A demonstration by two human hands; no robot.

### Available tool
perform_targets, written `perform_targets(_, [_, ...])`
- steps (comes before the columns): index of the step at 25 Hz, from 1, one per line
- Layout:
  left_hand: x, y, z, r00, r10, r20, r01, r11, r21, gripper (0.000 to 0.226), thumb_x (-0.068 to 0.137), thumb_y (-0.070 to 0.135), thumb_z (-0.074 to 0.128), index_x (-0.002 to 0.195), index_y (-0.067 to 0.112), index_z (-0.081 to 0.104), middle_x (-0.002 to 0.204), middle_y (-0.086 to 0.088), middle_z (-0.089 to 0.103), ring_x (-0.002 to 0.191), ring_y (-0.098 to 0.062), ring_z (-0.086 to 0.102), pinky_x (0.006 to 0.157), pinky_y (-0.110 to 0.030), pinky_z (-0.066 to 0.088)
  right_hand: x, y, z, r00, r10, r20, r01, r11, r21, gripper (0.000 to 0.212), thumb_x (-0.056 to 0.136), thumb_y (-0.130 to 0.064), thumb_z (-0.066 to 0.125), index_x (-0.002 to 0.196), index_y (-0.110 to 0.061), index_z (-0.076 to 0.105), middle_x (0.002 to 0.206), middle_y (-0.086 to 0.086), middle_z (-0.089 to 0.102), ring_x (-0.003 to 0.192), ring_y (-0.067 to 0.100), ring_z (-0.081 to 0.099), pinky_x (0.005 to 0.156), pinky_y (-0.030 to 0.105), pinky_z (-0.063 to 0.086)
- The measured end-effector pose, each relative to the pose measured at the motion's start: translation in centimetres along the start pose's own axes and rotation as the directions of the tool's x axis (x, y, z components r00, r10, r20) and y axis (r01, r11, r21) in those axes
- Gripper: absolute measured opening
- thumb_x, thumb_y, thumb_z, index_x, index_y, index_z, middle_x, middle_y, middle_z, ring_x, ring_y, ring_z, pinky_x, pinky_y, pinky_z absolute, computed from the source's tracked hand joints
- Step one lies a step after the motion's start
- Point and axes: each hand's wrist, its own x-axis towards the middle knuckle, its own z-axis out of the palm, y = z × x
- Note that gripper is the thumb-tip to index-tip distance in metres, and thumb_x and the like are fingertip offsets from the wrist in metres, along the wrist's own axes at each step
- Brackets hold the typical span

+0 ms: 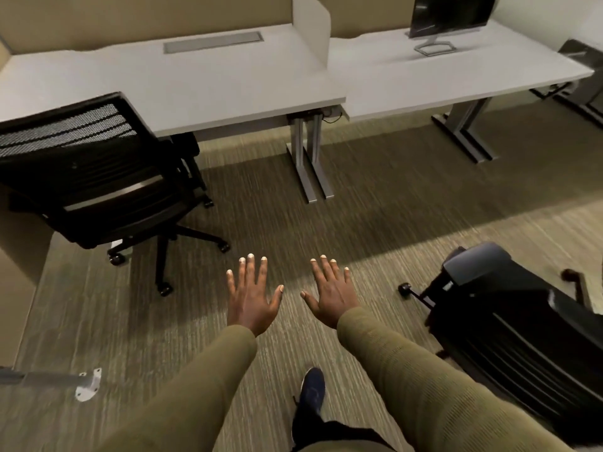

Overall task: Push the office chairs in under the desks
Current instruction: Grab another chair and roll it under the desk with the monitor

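Observation:
A black mesh-backed office chair (88, 164) stands at the left, its seat partly tucked beneath the left white desk (202, 79), its wheeled base out on the carpet. A second black office chair (509, 314) stands at the lower right, away from the right white desk (424, 76), which has open floor under it. My left hand (253, 293) and my right hand (332, 290) hover palm-down over the carpet between the two chairs, fingers spread, holding nothing and touching neither chair.
A monitor (450, 14) stands on the right desk. Grey metal desk legs (310, 161) run out onto the carpet between the desks. A divider panel (311, 27) separates the desktops. My dark shoe (311, 389) is below. A metal bracket (86, 384) lies at the lower left.

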Motion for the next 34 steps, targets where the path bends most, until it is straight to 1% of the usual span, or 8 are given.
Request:
perform_targets(9, [-11.3, 3.7, 1.4, 0.997, 0.076, 0.027, -0.076, 0.997, 0.010, 0.077, 0.100, 0.061, 0.028, 0.161, 0.022, 0.002, 0.169, -0.009, -0.007, 0.154, -0.024, -0.015, 0.124, -0.052, -0.009, -13.2, 0.7, 2.2, 0.998, 0.055, -0.019, -0.055, 0.998, 0.018, 0.081, 0.098, -0.064, 0.027, 0.158, -0.020, -0.004, 0.167, 0.010, -0.002, 0.153, 0.029, -0.001, 0.122, 0.052, 0.000])
perform_targets(13, [-13.7, 7.7, 1.5, 0.989, 0.150, 0.017, -0.150, 0.989, 0.002, 0.077, 0.100, 0.062, 0.027, 0.161, 0.023, 0.002, 0.169, -0.008, -0.006, 0.154, -0.023, -0.015, 0.124, -0.051, -0.011, -16.9, 3.1, 1.0, 0.994, 0.077, -0.079, -0.078, 0.997, -0.013, 0.081, 0.098, -0.064, 0.028, 0.158, -0.019, 0.000, 0.167, 0.009, 0.003, 0.153, 0.029, 0.003, 0.123, 0.053, 0.006])
perform_targets(16, [-14.7, 11.6, 1.8, 0.975, 0.221, 0.017, -0.220, 0.975, -0.024, 0.075, 0.101, 0.059, 0.027, 0.161, 0.023, 0.001, 0.169, -0.007, -0.007, 0.154, -0.022, -0.016, 0.123, -0.051, -0.011, -19.1, 4.8, -0.7, 0.991, 0.056, -0.120, -0.056, 0.998, -0.002, 0.077, 0.099, -0.060, 0.032, 0.158, -0.019, 0.006, 0.166, 0.009, 0.010, 0.152, 0.030, 0.008, 0.122, 0.053, 0.008])
perform_targets(21, [-14.4, 21.3, 1.3, 0.948, 0.313, -0.058, -0.318, 0.936, -0.152, 0.067, 0.102, 0.051, 0.026, 0.161, 0.024, 0.009, 0.170, -0.004, -0.001, 0.155, -0.018, -0.012, 0.124, -0.047, -0.012, -22.6, 10.1, -6.1, 0.976, 0.017, -0.218, -0.014, 1.000, 0.020, 0.068, 0.099, -0.040, 0.044, 0.157, -0.018, 0.017, 0.163, 0.010, 0.022, 0.151, 0.031, 0.011, 0.122, 0.051, 0.010])
perform_targets(25, [-14.3, 31.3, 1.1, 0.906, 0.383, -0.179, -0.422, 0.851, -0.314, 0.058, 0.103, 0.037, 0.032, 0.159, 0.022, 0.023, 0.169, -0.002, 0.013, 0.155, -0.015, -0.001, 0.125, -0.045, -0.004, -27.4, 16.4, -10.1, 0.953, -0.030, -0.301, 0.006, 0.997, -0.078, 0.075, 0.092, -0.038, 0.054, 0.156, -0.015, 0.022, 0.160, 0.013, 0.028, 0.150, 0.033, 0.015, 0.122, 0.053, 0.014])
perform_targets(28, [-15.0, 39.8, 1.0, 0.872, 0.386, -0.301, -0.483, 0.782, -0.394, 0.055, 0.102, 0.032, 0.036, 0.156, 0.021, 0.030, 0.166, -0.002, 0.024, 0.155, -0.014, 0.009, 0.124, -0.040, -0.001, -31.5, 22.3, -13.0, 0.919, -0.044, -0.391, 0.003, 0.995, -0.103, 0.082, 0.087, -0.036, 0.060, 0.156, -0.012, 0.023, 0.160, 0.015, 0.029, 0.150, 0.034, 0.018, 0.122, 0.054, 0.016])
perform_targets(31, [-15.7, 46.6, 2.0, 0.823, 0.457, -0.337, -0.559, 0.757, -0.338, 0.052, 0.102, 0.030, 0.040, 0.152, 0.017, 0.040, 0.162, -0.006, 0.034, 0.154, -0.020, 0.017, 0.125, -0.044, 0.002, -35.1, 27.6, -14.2, 0.920, 0.052, -0.389, -0.071, 0.997, -0.035, 0.088, 0.087, -0.045, 0.058, 0.157, -0.014, 0.015, 0.159, 0.015, 0.031, 0.148, 0.033, 0.023, 0.120, 0.053, 0.021])
perform_targets(34, [-15.7, 51.0, 3.3, 0.777, 0.576, -0.256, -0.618, 0.775, -0.133, 0.043, 0.101, 0.034, 0.041, 0.134, 0.015, 0.061, 0.154, -0.011, 0.046, 0.149, -0.027, 0.029, 0.124, -0.053, 0.008, -37.5, 32.0, -13.7, 0.926, 0.234, -0.294, -0.232, 0.972, 0.045, 0.089, 0.087, -0.054, 0.056, 0.155, -0.012, 0.016, 0.144, 0.011, 0.047, 0.131, 0.031, 0.046, 0.110, 0.050, 0.036])
